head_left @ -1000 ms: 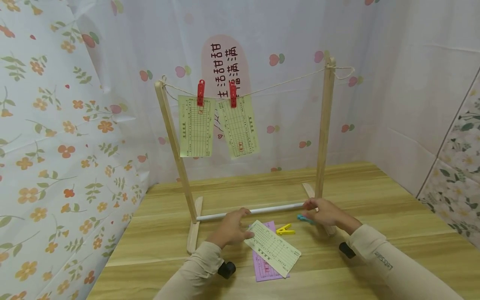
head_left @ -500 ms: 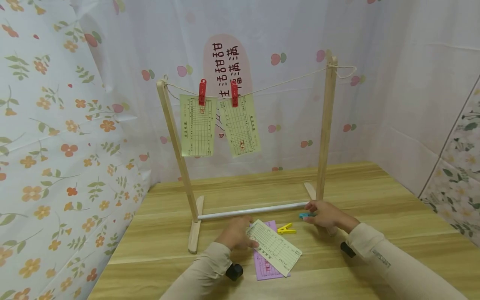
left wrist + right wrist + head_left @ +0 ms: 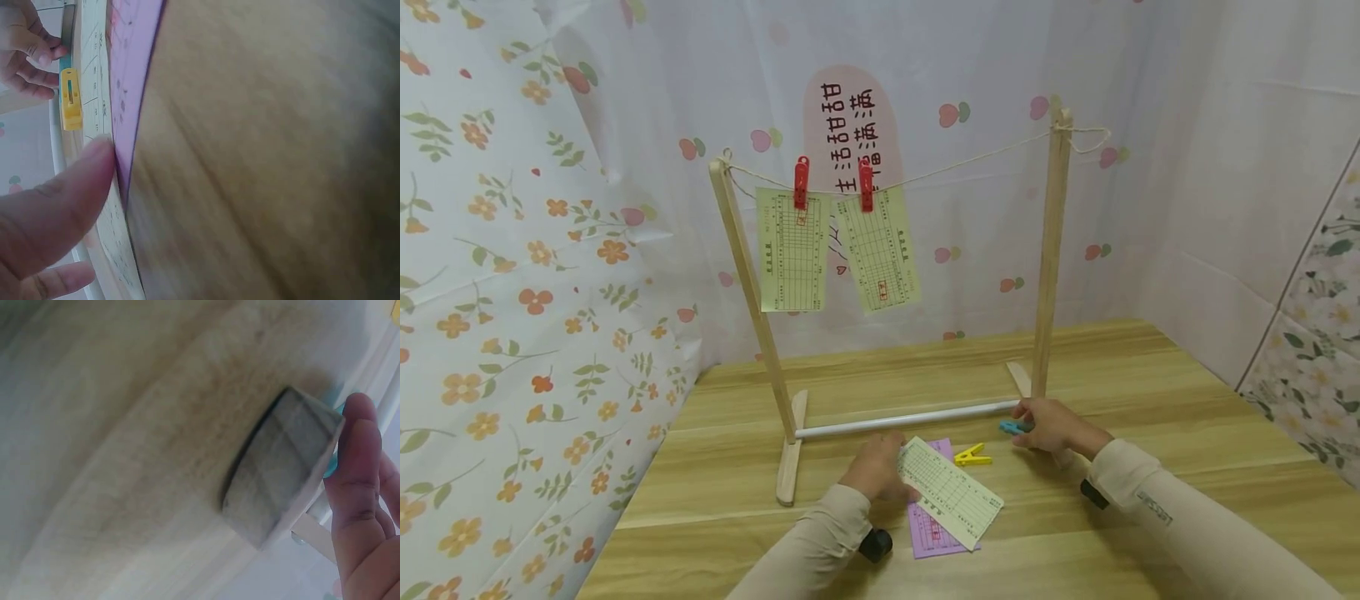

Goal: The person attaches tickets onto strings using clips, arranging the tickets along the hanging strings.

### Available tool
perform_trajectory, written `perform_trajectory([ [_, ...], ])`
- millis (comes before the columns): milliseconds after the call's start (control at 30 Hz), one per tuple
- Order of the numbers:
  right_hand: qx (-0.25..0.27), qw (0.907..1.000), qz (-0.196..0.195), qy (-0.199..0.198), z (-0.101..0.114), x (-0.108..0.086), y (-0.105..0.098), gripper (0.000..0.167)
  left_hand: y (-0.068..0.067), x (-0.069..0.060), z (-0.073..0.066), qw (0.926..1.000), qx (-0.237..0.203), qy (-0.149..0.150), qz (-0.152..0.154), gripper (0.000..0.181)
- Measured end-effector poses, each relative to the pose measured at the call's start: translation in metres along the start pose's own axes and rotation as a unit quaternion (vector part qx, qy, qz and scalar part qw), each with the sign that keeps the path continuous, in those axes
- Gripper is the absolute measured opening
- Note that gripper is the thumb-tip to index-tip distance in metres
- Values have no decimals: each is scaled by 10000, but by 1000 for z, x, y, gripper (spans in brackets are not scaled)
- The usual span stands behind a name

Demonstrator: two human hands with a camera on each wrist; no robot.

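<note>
In the head view my left hand point(image 3: 880, 469) is at the left end of a pale yellow-green printed slip point(image 3: 955, 496), which lies slanted across a purple slip point(image 3: 931, 533). The left wrist view shows the thumb point(image 3: 94, 172) touching the slip's edge, with another finger stretched out beyond it. Near the foot of the right post, my right hand point(image 3: 1051, 425) pinches a blue clothespin point(image 3: 1011, 427) between thumb and fingers. The right wrist view shows only bits of that clothespin behind the fingers. A yellow clothespin point(image 3: 972, 455) lies between the hands, beside the slips.
A wooden stand has a left post point(image 3: 748, 308), a right post point(image 3: 1051, 267) and a white rod point(image 3: 910, 418) low between them. From its string point(image 3: 970, 164) hang two printed slips point(image 3: 792, 258), held by red clothespins point(image 3: 801, 183). The wooden foot point(image 3: 284, 465) lies near my right hand.
My left hand has moved right and down onto the slip's left end. At my right hand, the blue clothespin has shifted slightly away from me.
</note>
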State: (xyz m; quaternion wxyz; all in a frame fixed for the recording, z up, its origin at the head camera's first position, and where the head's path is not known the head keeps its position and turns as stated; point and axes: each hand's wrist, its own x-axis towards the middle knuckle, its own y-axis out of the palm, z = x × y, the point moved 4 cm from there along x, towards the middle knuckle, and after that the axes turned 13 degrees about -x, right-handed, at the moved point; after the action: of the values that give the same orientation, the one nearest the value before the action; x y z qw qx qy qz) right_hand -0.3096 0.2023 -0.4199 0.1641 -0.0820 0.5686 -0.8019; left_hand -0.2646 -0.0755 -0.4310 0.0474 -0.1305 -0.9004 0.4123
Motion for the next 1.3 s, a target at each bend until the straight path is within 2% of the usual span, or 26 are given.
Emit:
perform_trajectory([
  [200, -27, 9999, 52, -86, 0, 1, 3, 32, 1, 2, 2, 10000, 45, 44, -9, 76],
  [433, -39, 9997, 203, -97, -2, 2, 8, 33, 1, 3, 3, 9999, 78, 92, 81, 77],
  [667, -23, 9997, 186, -178, 1, 3, 12, 33, 0, 1, 3, 9998, 50, 154, 136, 75],
  [1033, -152, 9995, 99, -276, 1, 4, 6, 34, -3, 6, 0, 9994, 162, 291, 96, 75],
  [1300, -185, 9992, 179, -299, 1, 2, 5, 35, -5, 7, 6, 9991, 175, 369, 120, 71],
])
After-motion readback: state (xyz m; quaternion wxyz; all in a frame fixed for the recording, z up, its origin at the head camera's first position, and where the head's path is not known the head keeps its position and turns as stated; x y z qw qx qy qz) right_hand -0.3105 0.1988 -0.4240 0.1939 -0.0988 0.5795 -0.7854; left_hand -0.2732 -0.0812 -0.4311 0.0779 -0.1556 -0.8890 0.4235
